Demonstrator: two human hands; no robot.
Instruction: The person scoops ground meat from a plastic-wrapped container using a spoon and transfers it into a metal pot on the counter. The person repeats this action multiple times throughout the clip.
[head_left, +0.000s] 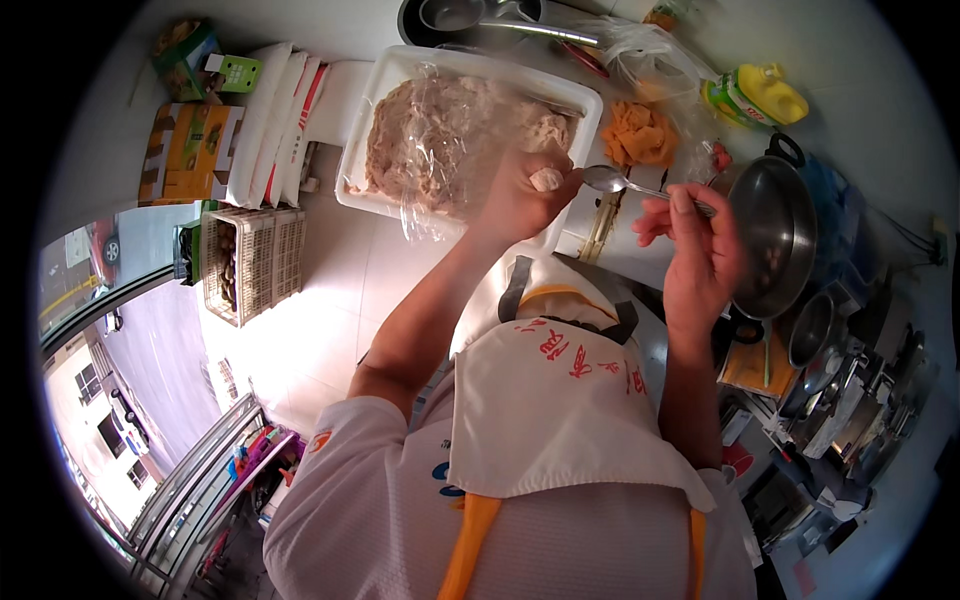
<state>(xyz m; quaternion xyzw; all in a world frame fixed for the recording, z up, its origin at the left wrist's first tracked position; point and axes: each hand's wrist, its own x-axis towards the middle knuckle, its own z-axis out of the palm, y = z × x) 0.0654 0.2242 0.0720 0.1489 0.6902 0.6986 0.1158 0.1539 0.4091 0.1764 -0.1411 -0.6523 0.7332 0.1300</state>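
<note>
My left hand is closed in a fist over the near right part of a white plastic tub. A small ball of meat paste bulges out at the top of the fist. Pale minced meat fills much of the tub, partly covered by clear plastic film. My right hand holds a metal spoon by its handle, and the spoon's bowl is just right of the fist. A large steel pan lies right of my right hand; small round pieces in it are hard to make out.
A crumpled orange cloth, a plastic bag and a yellow bottle are right of the tub. A dark pan stands behind it. Stacked sacks and a plastic crate are at the left.
</note>
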